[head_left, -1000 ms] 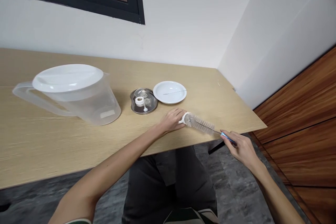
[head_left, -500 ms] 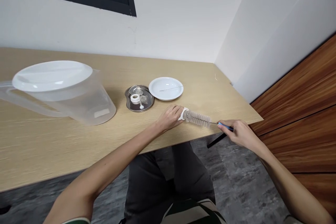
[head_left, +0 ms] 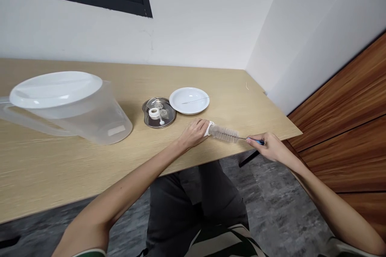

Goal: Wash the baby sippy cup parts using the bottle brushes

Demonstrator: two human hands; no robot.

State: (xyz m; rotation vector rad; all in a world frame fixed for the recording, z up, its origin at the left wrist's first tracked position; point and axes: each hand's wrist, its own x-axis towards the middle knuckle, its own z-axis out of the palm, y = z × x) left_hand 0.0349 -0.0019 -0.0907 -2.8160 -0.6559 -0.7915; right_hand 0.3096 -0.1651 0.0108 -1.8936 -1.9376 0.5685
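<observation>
My left hand is closed around a small piece with a white rim; the fingers hide most of it. A bottle brush with pale bristles meets the rim, its tip at or just inside the opening. My right hand grips the brush by its blue handle. Beyond my left hand lies a kidney-shaped metal tray holding a white ring, clear parts and a small white-ended piece. Beside it, a white dish has a thin wire brush lying across it.
A large translucent pitcher with a white lid stands on the left of the wooden table. A small bent white piece lies near the back right edge. Wooden cabinets are on the right.
The view has shifted, so the pitcher, tray and dish sit further left. My right hand and the brush have come closer to my left hand; slightly less of the bristles shows.
</observation>
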